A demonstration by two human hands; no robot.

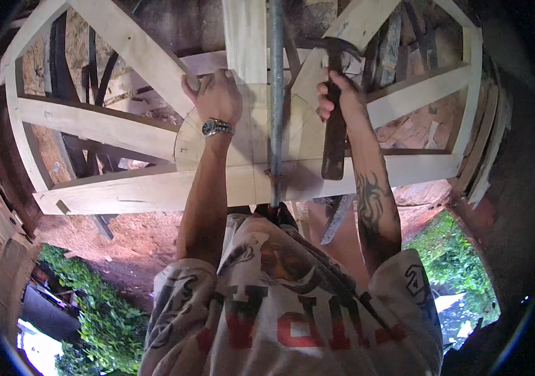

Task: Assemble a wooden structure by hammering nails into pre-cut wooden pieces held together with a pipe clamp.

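Overhead, the hammer (335, 119) is sitting in the right hand (338, 94), fingers wrapped closed around the upper part of its dark wooden handle, just under the metal head, which is lying against a pale diagonal timber (343, 37). Gripping that high up is reading as a choked hold for control in a tight spot, though that is my judgement. The handle is hanging down past the wrist, crossing in front of the fan-shaped wooden plate (248, 135) where the spokes are meeting. The left hand (217, 94), watch (217, 128) on the wrist, is pressing closed-fingered against the top edge of that plate beside the central upright board (244, 37), apparently steadying the joint or bracing the body. Between the two hands a grey metal pipe (276, 94) is running straight down through the frame, touching or passing just in front of the plate; I cannot tell which. Everything is tying into the long horizontal beam (154, 188) below the plate, with more pale spokes (92, 122) fanning out left and right toward a curved outer rim (16, 119). Behind the frame, red earth and stacked offcuts (405, 131) are showing; green foliage (104, 313) is filling the lower corners.
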